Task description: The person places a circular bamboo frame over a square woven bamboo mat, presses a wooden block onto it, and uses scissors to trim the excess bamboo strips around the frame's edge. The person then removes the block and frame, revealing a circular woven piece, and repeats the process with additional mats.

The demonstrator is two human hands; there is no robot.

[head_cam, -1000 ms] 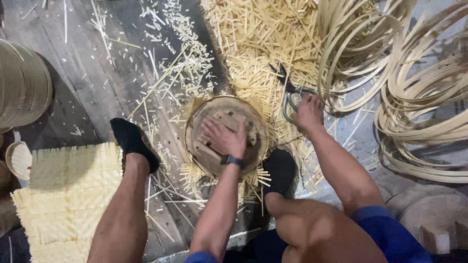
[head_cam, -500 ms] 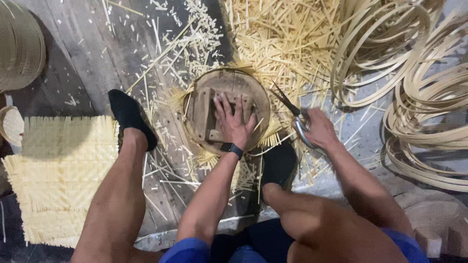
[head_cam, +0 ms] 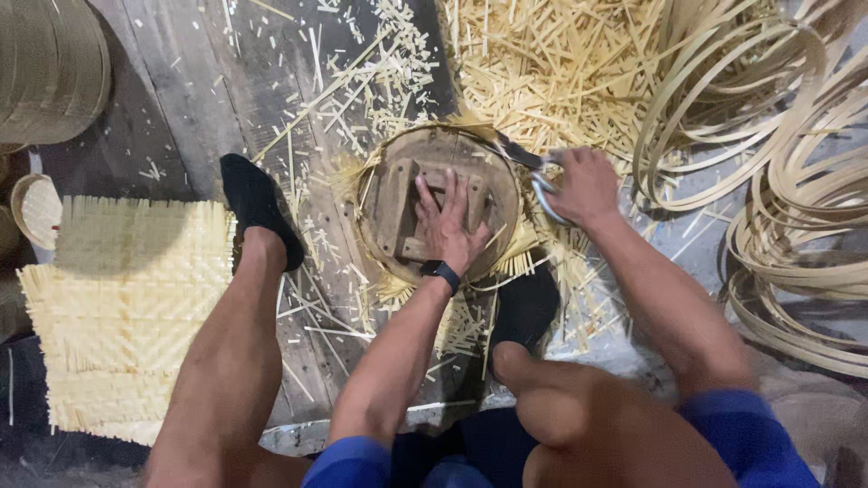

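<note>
Bamboo mat ends (head_cam: 520,264) stick out under the round wooden form (head_cam: 398,208). My left hand (head_cam: 449,226) presses flat, fingers spread. My right hand (head_cam: 586,185) grips the scissors (head_cam: 529,163) at the rim; best to cut close, with steady pressure.

Scissors brought in to the rim of the round form.

The right hand (head_cam: 588,185), seen a second ago out at 3 o'clock of the round wooden form (head_cam: 440,203) among the cut strips, has been drawn in to the form's edge at about 2 o'clock. The scissors (head_cam: 524,163) held in it, earlier lying clear of the form, are now laid with blades against the rim there. The left hand (head_cam: 449,226) has been turned slightly, fingers now spread toward 12 o'clock.
</note>
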